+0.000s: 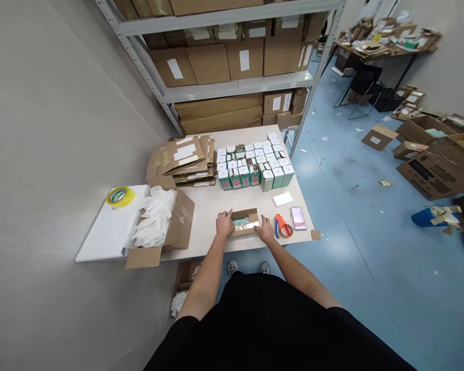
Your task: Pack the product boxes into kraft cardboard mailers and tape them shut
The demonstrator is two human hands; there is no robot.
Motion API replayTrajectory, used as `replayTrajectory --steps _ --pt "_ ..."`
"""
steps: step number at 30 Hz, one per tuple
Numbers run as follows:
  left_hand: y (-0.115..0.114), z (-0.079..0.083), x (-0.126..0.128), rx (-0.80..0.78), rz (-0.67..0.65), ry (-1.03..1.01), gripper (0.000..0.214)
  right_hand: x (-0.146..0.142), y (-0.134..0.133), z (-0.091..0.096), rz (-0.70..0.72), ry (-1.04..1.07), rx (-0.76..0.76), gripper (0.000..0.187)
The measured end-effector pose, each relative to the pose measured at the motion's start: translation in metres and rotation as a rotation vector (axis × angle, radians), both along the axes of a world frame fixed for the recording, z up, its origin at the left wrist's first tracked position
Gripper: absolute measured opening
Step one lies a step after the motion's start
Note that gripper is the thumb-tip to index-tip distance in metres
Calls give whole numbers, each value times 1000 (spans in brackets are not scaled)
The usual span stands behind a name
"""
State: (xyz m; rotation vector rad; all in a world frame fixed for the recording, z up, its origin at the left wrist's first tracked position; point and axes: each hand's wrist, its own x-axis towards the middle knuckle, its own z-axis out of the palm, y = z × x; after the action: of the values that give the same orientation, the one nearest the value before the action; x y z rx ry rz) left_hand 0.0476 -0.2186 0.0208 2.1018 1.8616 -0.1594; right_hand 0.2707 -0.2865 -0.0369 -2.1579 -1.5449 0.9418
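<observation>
An open cardboard box lies at the table's front edge, with something pale green inside and a strip of shiny clear tape along its near side. My left hand grips the box's left end, fingers closed over the edge. At the right end, my right hand holds the box with its fingers bent against the corner. Just right of that hand sits an orange tape dispenser with a roll of tape. Behind the box stand several rows of small green and white boxes.
Flattened cardboard is stacked at the back left. A carton of white packing material stands left, beside a yellow tape roll. A white card lies right. Metal shelving with cartons rises behind the table.
</observation>
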Motion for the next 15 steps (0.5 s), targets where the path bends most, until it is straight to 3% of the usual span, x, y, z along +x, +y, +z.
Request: replayTrajectory --steps 2,4,7,11,15 --pt "-4 -2 -3 -64 -45 46 45 6 2 1 9 20 81 69" --pt "-13 -7 -8 -137 -118 59 39 18 3 -2 -6 23 177 66" --pt "-30 -18 -14 -111 -141 31 46 44 -2 -13 -105 28 214 62" --pt "-44 -30 -10 -39 -89 56 51 84 -16 -39 -246 6 129 46" --pt "-45 -35 -2 -41 -35 85 52 105 -32 -64 -210 26 123 23"
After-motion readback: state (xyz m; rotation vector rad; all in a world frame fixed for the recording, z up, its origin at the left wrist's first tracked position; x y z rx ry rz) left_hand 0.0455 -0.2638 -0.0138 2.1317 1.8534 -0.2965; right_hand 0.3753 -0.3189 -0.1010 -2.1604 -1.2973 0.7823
